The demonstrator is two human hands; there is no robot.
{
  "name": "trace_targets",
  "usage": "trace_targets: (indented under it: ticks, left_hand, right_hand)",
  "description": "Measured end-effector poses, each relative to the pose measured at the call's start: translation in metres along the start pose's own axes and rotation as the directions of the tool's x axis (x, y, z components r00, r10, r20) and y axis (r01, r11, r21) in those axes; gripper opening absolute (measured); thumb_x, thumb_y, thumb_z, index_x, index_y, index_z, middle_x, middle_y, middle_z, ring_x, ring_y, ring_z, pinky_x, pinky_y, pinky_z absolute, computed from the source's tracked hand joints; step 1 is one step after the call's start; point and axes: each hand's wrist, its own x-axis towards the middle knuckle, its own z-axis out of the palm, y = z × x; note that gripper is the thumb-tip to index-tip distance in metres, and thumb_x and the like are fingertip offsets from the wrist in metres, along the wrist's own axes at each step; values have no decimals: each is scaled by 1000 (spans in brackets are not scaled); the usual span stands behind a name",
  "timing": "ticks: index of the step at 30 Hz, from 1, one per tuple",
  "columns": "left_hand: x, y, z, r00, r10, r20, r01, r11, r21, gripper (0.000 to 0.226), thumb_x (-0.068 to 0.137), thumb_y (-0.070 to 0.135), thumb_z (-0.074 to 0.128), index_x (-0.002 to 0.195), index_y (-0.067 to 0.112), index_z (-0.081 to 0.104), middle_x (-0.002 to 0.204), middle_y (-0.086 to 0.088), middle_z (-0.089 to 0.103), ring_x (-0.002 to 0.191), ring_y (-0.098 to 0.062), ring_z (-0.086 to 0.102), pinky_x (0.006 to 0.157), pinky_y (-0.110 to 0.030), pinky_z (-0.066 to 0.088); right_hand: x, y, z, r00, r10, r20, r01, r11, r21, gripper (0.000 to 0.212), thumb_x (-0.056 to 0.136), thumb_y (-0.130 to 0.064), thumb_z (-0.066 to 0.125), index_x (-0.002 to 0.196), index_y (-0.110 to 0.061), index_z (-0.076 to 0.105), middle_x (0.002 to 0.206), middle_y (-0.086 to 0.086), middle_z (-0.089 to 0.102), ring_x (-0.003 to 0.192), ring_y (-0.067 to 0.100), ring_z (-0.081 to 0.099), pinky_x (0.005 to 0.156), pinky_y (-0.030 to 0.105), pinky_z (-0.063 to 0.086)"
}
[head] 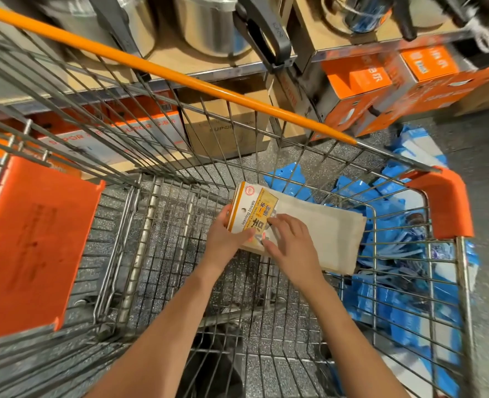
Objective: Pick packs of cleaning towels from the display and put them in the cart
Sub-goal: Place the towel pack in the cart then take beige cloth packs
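Observation:
A pack of cleaning towels [318, 225], cream cloth with a yellow and white label, is held low inside the wire cart [163, 214]. My left hand [226, 239] grips the label end from the left. My right hand [290, 242] rests on top of the pack with its fingers over the label. Both forearms reach down into the cart basket. The cart's mesh floor below the pack shows no other pack.
The cart has an orange handle bar [163, 70], an orange child-seat flap [33, 242] at left and an orange corner guard [447, 202] at right. Blue and white packs [398, 282] lie heaped outside the right wall. Shelves with orange boxes [381, 79] and steel pots [209, 21] stand beyond.

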Motion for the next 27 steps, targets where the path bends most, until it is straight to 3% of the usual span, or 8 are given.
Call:
trace_targets:
  ticks: [4,9,19,27]
  left_hand:
    - [1,-4,0,999,45,5,-45,999,26,65,78,5,73,135,24,48,114,6,66,105,-11,63,86,-30,54]
    - [7,-6,3,997,67,-35,-65,996,54,60,75,3,74,125,28,51,113,2,64,105,-16,61,85,-31,53]
    - [7,-7,-2,999,38,21,-39,996,83,78,75,11,77,140,25,36,127,-1,58,115,-20,57,95,-44,50]
    - [9,-10,-1,1000,-1,-1,1,995,102,77,73,5,77,136,25,37,119,-3,61,111,-20,58,93,-42,51]
  right_hand:
    - [5,-1,-1,999,27,31,-27,999,22,52,88,-40,47,133,-14,48,137,7,46,128,23,36,107,34,28]
    - [8,-1,10,999,36,32,-37,999,19,51,88,-37,50,132,-11,48,136,9,46,127,26,37,107,36,29]
    - [8,0,11,999,42,19,-42,999,33,52,90,-34,57,137,-16,41,139,5,42,129,22,32,107,32,27]
    - [6,2,18,999,35,5,-35,999,15,54,87,-29,62,135,-13,43,135,6,46,127,23,35,106,31,28]
